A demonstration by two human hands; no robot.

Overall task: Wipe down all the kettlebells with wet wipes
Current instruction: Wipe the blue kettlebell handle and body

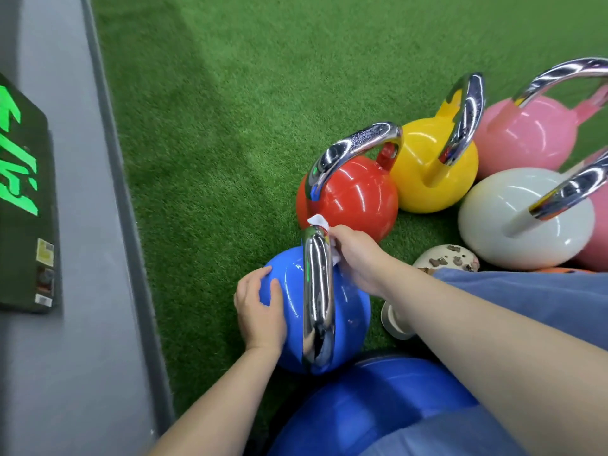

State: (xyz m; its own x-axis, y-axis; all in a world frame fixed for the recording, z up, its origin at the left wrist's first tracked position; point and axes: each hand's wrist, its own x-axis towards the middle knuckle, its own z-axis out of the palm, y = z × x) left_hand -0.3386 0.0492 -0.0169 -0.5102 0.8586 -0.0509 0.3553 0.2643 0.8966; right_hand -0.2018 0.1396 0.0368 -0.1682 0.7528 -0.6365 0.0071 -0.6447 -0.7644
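Two hands on blue kettlebell (348, 311), right hand (357, 258) pinching wet wipe (318, 221) at handle, left hand (260, 307) flat, open turf (230, 93) beyond.

Green turf (230, 93), grey floor strip (82, 291), spotted shoe (447, 256)

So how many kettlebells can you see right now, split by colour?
Blue: 1, the left hand steadying it while the right hand wipes its handle with a wet wipe
Red: 1
Yellow: 1
White: 1
Pink: 1 clearly; more pink at the right edge may be another
Total: 5 for certain
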